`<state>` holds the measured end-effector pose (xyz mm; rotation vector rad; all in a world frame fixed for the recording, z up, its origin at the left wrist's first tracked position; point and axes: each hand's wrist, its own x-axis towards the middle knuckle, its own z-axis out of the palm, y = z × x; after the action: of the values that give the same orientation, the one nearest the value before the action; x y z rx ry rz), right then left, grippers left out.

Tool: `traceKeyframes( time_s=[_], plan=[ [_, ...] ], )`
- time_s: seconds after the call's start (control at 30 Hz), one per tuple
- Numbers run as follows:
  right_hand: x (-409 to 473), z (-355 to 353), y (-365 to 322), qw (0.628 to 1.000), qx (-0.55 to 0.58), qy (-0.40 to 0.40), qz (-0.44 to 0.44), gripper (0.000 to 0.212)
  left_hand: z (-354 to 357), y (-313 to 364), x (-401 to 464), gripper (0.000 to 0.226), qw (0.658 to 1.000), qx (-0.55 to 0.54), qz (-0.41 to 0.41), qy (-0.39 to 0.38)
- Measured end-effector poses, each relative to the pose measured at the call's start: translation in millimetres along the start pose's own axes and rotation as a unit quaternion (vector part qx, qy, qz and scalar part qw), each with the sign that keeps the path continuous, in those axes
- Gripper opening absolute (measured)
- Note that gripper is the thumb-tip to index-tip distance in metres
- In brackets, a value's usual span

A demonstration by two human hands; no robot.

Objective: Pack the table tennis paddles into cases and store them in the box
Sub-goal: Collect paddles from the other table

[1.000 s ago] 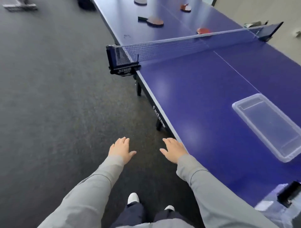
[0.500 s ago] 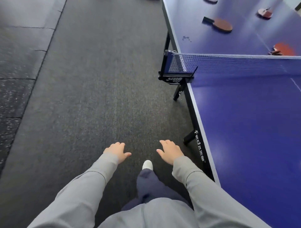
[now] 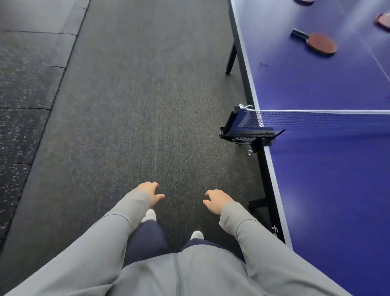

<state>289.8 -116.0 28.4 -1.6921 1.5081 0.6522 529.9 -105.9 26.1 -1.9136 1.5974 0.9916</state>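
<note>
view from my head, looking down along the left edge of the blue bench (image 3: 329,190). my left hand (image 3: 148,193) and my right hand (image 3: 216,200) hang in front of me over the dark carpet (image 3: 137,105), well apart from each other and from the bench; the fingers of both are loosely curled and relaxed, and neither holds anything. grey sleeves cover both arms to the wrists. below the hands are my dark trousers and the white toes of my shoes (image 3: 197,235). the net (image 3: 316,120) crosses the bench from its black clamp (image 3: 244,135), which grips the near edge. beyond the net, on the far half of the bench, a red-faced paddle with a black handle (image 3: 316,42) lies flat, handle toward the left edge. a second paddle (image 3: 383,21) lies farther right, cut by the frame edge, and the rim of a third paddle (image 3: 304,1) shows at the top border (too little of it is visible to tell its colour fully). no case or box appears in this view. to the far left, speckled black floor mats (image 3: 25,84) adjoin the carpet. a black bench leg (image 3: 231,57) stands under the far half.
</note>
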Motion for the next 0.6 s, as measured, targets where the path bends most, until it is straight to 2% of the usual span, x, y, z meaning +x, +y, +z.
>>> traceKeyframes(
  time_s=[0.33, 0.6],
  plan=[
    [99.7, -114.5, -109.0, 0.992, 0.067, 0.060, 0.090, 0.044, -171.5, -56.5, 131.1, 0.052, 0.992, 0.090, 0.078, 0.033],
    [157.1, -203.1, -168.3, 0.986, 0.103, 0.092, 0.098, 0.048, -281.4, -68.5, 217.6, 0.056, 0.982, 0.140, 0.125, 0.031]
  ],
)
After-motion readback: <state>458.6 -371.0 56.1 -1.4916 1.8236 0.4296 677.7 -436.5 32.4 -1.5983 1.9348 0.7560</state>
